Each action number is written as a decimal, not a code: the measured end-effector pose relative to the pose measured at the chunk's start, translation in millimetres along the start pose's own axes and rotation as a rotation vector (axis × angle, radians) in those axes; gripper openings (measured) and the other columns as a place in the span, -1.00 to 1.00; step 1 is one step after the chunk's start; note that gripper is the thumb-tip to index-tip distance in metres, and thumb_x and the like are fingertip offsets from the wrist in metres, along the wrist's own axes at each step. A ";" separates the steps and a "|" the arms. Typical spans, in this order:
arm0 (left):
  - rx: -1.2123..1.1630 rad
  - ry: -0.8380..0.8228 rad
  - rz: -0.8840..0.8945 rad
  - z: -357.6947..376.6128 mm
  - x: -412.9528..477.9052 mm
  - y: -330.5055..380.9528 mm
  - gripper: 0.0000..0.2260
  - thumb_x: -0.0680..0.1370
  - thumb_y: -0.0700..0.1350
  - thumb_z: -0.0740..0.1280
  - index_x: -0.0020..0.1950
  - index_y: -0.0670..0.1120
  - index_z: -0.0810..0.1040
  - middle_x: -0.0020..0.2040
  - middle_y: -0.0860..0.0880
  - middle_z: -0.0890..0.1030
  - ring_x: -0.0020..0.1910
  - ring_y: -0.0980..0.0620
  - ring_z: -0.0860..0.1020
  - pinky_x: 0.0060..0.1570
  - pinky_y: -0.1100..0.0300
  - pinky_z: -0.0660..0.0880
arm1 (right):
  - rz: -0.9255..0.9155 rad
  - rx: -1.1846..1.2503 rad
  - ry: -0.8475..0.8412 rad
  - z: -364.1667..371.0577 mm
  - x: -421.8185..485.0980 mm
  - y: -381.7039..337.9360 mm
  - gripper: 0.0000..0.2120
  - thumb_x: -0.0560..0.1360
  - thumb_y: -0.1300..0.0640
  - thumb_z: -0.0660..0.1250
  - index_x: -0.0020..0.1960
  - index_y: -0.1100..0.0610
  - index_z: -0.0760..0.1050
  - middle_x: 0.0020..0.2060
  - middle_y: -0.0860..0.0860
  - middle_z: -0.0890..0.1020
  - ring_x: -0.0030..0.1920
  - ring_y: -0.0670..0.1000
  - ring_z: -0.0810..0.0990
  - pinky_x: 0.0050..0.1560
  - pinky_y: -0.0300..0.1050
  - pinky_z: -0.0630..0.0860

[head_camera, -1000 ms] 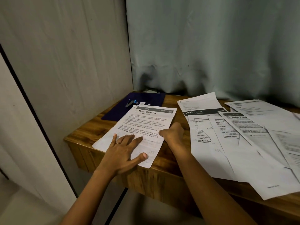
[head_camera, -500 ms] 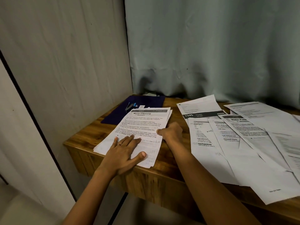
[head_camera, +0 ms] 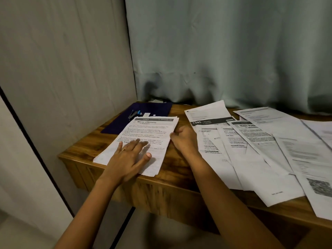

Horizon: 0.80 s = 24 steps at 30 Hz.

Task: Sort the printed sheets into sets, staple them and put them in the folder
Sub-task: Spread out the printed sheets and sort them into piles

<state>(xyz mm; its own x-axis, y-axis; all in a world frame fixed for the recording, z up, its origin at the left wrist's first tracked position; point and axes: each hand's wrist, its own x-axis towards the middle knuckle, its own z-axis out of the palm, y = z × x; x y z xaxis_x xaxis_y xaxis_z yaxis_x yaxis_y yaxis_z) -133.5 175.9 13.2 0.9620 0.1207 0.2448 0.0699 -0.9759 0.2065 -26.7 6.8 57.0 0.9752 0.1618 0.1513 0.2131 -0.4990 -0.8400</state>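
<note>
- Left hand [head_camera: 129,157]: flat, fingers spread, pressing on the lower half of the "Mirror Cleaning" stack [head_camera: 143,141], gripping nothing.
- Right hand [head_camera: 183,139]: fingers curled against the stack's right edge; cannot tell whether pinching it.
- Stack: at the left end of the wooden table [head_camera: 86,144], top overlapping the dark blue folder [head_camera: 149,109].
- Stapler [head_camera: 133,113]: on the folder.
- Loose printed sheets [head_camera: 260,155]: fanned, overlapping, at right.
</note>
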 end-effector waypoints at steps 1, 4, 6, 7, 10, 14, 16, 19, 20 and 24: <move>-0.025 0.013 0.011 -2.9 0.7 8.6 -0.01 0.26 0.57 -0.42 0.54 0.13 0.11 0.56 0.05 0.12 0.55 0.04 0.05 0.47 0.00 -0.22 | -0.032 -0.042 0.016 -11.8 -7.1 2.0 -0.79 0.53 0.11 0.33 0.11 0.17 0.54 0.12 0.06 0.60 0.11 0.08 0.56 -0.08 -0.22 0.42; -0.097 0.049 0.074 -7.4 3.4 41.6 -0.08 0.31 0.54 -0.36 0.54 0.13 0.11 0.56 0.05 0.15 0.54 0.03 0.10 0.46 0.07 -0.18 | -0.115 -0.220 0.023 -53.4 -30.1 21.3 -0.72 0.55 0.12 0.32 0.24 0.16 0.50 0.20 0.09 0.55 0.20 0.09 0.52 0.14 -0.12 0.43; -0.143 0.053 0.125 -6.6 3.9 68.2 -0.15 0.36 0.52 -0.30 0.53 0.14 0.12 0.55 0.05 0.17 0.53 0.04 0.12 0.46 0.10 -0.15 | -0.147 -0.312 0.029 -83.5 -44.4 41.3 -0.66 0.57 0.11 0.28 0.31 0.17 0.45 0.28 0.10 0.50 0.27 0.09 0.47 0.25 -0.10 0.39; -0.160 0.046 0.150 -5.1 4.0 81.9 -0.17 0.37 0.50 -0.27 0.53 0.14 0.13 0.55 0.05 0.17 0.53 0.05 0.12 0.45 0.13 -0.15 | -0.145 -0.383 0.015 -99.0 -50.4 51.9 -0.62 0.58 0.08 0.26 0.36 0.18 0.41 0.35 0.11 0.45 0.34 0.11 0.41 0.33 -0.07 0.32; -0.211 0.011 0.219 5.3 4.9 119.5 -0.27 0.45 0.46 -0.19 0.52 0.14 0.16 0.54 0.06 0.19 0.52 0.07 0.12 0.42 0.18 -0.13 | -0.082 -0.709 -0.145 -138.2 -58.2 82.7 -0.44 0.62 -0.08 0.12 0.53 0.15 0.12 0.54 0.11 0.07 0.54 0.13 -0.02 0.51 0.05 -0.08; -0.261 -0.069 0.253 25.1 13.1 158.1 -0.43 0.58 0.31 -0.03 0.53 0.12 0.13 0.54 0.05 0.19 0.52 0.01 0.16 0.49 0.01 0.01 | 0.040 -0.825 -0.293 -163.3 -61.6 118.0 -0.33 0.61 -0.22 -0.05 0.57 0.13 -0.10 0.55 0.14 -0.16 0.54 0.14 -0.23 0.48 0.13 -0.26; -0.245 -0.117 0.262 34.2 19.6 172.5 -0.44 0.59 0.28 -0.02 0.55 0.10 0.09 0.55 0.06 0.15 0.53 0.02 0.12 0.49 0.00 -0.02 | 0.075 -0.800 -0.313 -166.1 -63.7 129.5 -0.33 0.61 -0.24 -0.08 0.57 0.13 -0.11 0.54 0.16 -0.15 0.54 0.14 -0.23 0.48 0.15 -0.26; -0.204 -0.203 0.279 47.3 28.7 185.7 -0.39 0.55 0.32 -0.06 0.57 0.14 0.01 0.58 0.08 0.03 0.55 0.08 0.01 0.50 -0.01 -0.10 | 0.052 -0.699 -0.304 -164.8 -68.4 136.4 -0.38 0.63 -0.18 -0.09 0.57 0.15 -0.08 0.55 0.18 -0.09 0.55 0.12 -0.17 0.51 0.10 -0.20; -0.191 -0.235 0.270 52.2 31.1 187.3 -0.38 0.54 0.33 -0.08 0.57 0.15 -0.02 0.58 0.07 0.00 0.55 0.08 -0.02 0.50 0.00 -0.12 | 0.024 -0.689 -0.295 -163.2 -70.4 136.6 -0.40 0.64 -0.16 -0.10 0.56 0.15 -0.06 0.55 0.18 -0.07 0.55 0.12 -0.14 0.51 0.08 -0.18; -0.130 -0.251 0.223 60.0 32.1 191.5 -0.37 0.52 0.35 -0.10 0.56 0.19 -0.08 0.59 0.04 -0.07 0.56 0.05 -0.10 0.48 0.03 -0.17 | -0.075 -0.635 -0.301 -154.9 -76.1 134.4 -0.46 0.66 -0.10 -0.09 0.56 0.12 0.02 0.55 0.14 0.00 0.55 0.09 -0.07 0.50 0.01 -0.11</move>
<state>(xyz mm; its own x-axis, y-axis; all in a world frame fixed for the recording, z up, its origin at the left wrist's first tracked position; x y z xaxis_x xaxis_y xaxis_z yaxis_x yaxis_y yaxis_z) -73.4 -18.1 3.8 0.9857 -0.1571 0.0609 -0.1682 -0.9399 0.2972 -63.0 -204.5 13.3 0.9171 0.3975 -0.0309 0.3621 -0.8627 -0.3530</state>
